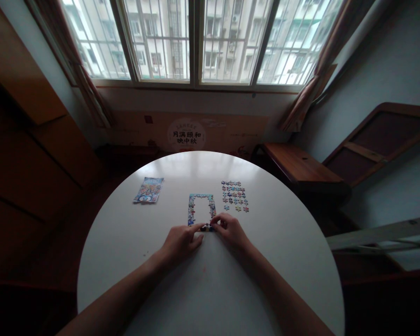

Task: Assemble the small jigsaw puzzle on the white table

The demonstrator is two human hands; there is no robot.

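Observation:
A jigsaw puzzle frame (191,210) lies on the white round table, its border joined around a bare rectangular middle. My left hand (182,240) rests at the bottom left of this border, index finger stretched onto the lower edge and thumb apart from it. At the bottom right corner, my right hand (229,228) has thumb and index finger pinched on a puzzle piece, mostly hidden by the fingertips. Loose puzzle pieces (235,192) are laid out in rows beyond my right hand. To the left lies a colourful picture sheet (149,190), which neither hand touches.
The round white table (119,261) has a curved edge on all visible sides. Behind it are a barred window (227,42) and a printed banner (133,126). A wooden bench-like piece of furniture (294,161) stands at the right, and wooden cabinets (52,144) at the left.

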